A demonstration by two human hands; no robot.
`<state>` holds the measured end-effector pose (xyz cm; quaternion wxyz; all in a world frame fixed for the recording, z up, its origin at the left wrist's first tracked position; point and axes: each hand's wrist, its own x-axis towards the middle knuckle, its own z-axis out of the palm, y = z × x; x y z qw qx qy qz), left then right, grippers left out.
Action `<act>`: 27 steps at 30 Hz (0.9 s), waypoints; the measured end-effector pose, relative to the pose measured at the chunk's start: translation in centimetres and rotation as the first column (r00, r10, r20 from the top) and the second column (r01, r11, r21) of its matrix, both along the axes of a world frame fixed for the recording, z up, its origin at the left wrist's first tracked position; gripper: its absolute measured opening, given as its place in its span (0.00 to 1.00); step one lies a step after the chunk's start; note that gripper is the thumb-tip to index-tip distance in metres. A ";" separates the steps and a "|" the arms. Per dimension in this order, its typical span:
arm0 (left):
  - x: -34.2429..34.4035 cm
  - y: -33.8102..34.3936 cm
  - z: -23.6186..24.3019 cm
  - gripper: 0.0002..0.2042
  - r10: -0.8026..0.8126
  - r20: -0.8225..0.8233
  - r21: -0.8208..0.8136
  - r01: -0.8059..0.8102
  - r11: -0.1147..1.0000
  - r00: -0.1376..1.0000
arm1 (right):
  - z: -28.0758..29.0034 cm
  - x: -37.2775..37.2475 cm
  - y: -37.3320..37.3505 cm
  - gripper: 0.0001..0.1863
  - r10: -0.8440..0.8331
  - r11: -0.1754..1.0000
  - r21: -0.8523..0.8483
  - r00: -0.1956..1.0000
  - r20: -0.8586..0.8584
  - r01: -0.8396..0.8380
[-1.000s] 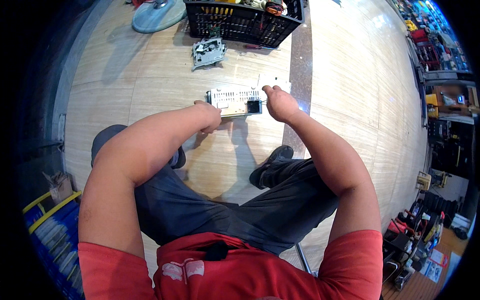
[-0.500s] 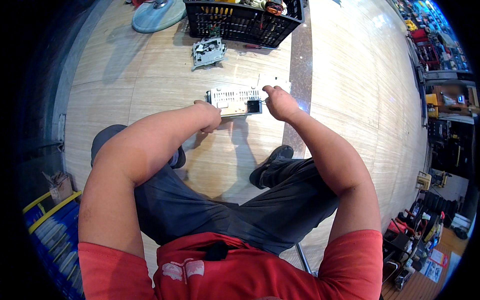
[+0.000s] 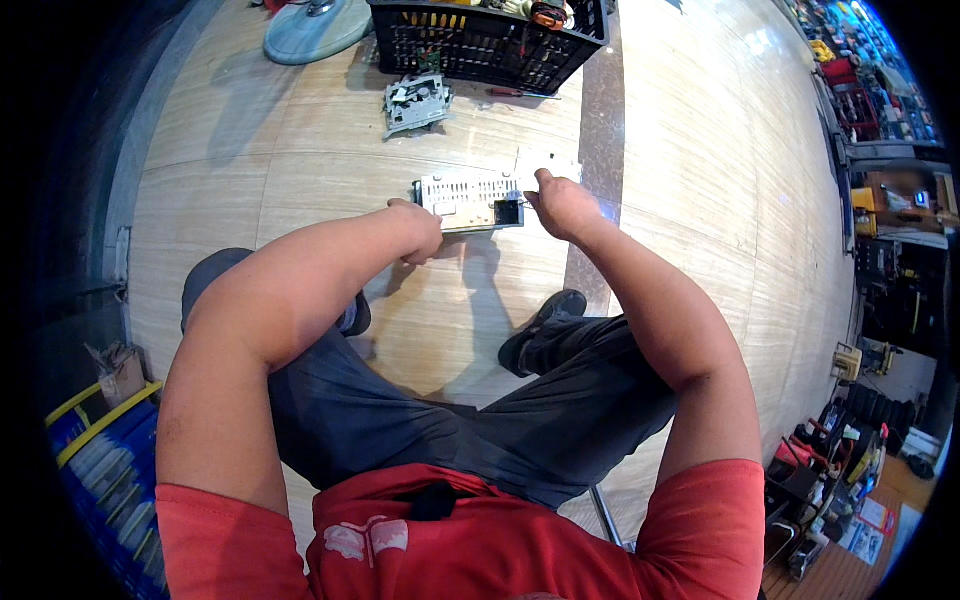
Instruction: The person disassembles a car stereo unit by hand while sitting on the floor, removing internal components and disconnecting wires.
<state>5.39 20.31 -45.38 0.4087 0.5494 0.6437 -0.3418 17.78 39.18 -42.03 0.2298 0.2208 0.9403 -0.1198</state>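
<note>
- In the head view, a slotted metal-cased unit (image 3: pixel 470 192) sits above the tiled floor (image 3: pixel 330 125), just past the person's feet; whether it rests there or is lifted slightly, I cannot tell.
- At its 8 o'clock, the left hand (image 3: pixel 418 236) grips the unit's end, though some fingers are hidden.
- At its 3 o'clock, the right hand (image 3: pixel 562 208) has thumb and forefinger parted; I cannot tell whether it pinches anything.
- At 2 o'clock, a pale plate (image 3: pixel 548 163) is partly covered by that hand — loose or attached, unclear.
- At 11 o'clock lies a grey metal mechanism (image 3: pixel 418 106), well apart from the unit; probably that part of the work is done.
- At 12 o'clock, farther off, stands a filled black crate (image 3: pixel 480 58).
- The unit looks partly open, with a dark opening (image 3: pixel 508 213) at its 4 o'clock corner — work on it seems unfinished; how much remains does not show.
</note>
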 end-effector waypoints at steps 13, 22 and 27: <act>0.0 0.2 0.1 0.27 -0.003 0.001 -0.020 0.003 1.000 1.000 | -0.8 0.1 0.1 0.13 0.099 0.995 -0.012 0.986 -0.135 -0.101; 0.1 -0.5 -3.0 0.35 0.042 0.076 -0.046 -0.039 0.998 0.996 | -1.2 0.5 0.6 0.13 0.193 0.981 0.051 0.974 -0.122 -0.188; 0.7 -1.6 -3.7 0.47 0.061 -0.010 -0.029 -0.061 0.998 0.998 | -0.8 0.3 0.3 0.12 0.081 0.996 0.034 0.996 -0.043 -0.079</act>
